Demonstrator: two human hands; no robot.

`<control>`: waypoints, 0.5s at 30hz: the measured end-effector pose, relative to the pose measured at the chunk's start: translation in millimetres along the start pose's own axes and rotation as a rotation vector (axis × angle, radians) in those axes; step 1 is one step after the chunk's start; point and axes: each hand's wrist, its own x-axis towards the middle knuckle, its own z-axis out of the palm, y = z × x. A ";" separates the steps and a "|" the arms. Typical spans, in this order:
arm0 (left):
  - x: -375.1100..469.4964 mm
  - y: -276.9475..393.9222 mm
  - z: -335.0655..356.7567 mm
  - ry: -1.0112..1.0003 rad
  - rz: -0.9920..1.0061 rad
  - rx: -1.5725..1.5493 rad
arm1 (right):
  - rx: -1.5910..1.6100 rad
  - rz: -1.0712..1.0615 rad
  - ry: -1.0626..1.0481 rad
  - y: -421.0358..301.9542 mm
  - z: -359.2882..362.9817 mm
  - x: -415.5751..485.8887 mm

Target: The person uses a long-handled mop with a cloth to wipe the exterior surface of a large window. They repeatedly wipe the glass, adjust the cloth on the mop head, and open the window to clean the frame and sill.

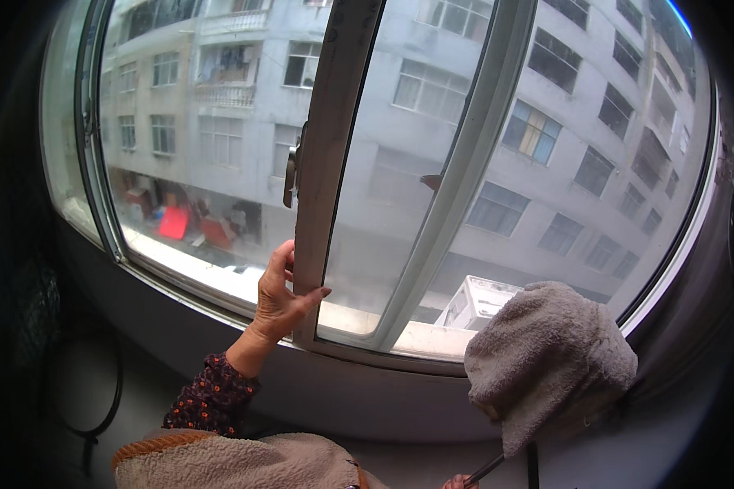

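My left hand (279,299) grips the upright edge of a sliding window sash (321,202) near its lower end. The thumb lies across the front of the frame, and the fingers are around its left edge, partly hidden. Above the hand, a metal window latch (291,174) is fixed to the same upright. At the bottom edge of the picture, only the fingertips of my right hand (459,482) show, closed on a thin dark rod (486,469). A grey terry cloth (550,360) covers the rod's far end, in front of the lower right glass.
The window sill frame (202,293) curves across in front of me, with a wall (367,397) below it. A dark hoop-shaped object (120,379) is at lower left. Outside the glass are a white box-shaped unit (474,302) and a building (355,122) with several windows.
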 end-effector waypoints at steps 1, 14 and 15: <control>-3.7 -1.4 5.4 0.018 -0.043 -0.006 | 0.000 0.011 -0.009 12.6 -11.8 16.7; 12.3 19.2 2.9 -0.025 -0.286 -0.018 | -0.117 0.047 -0.108 9.3 -48.9 55.0; 13.5 16.4 1.0 -0.047 -0.288 0.004 | -0.145 0.061 -0.083 4.4 -48.0 55.0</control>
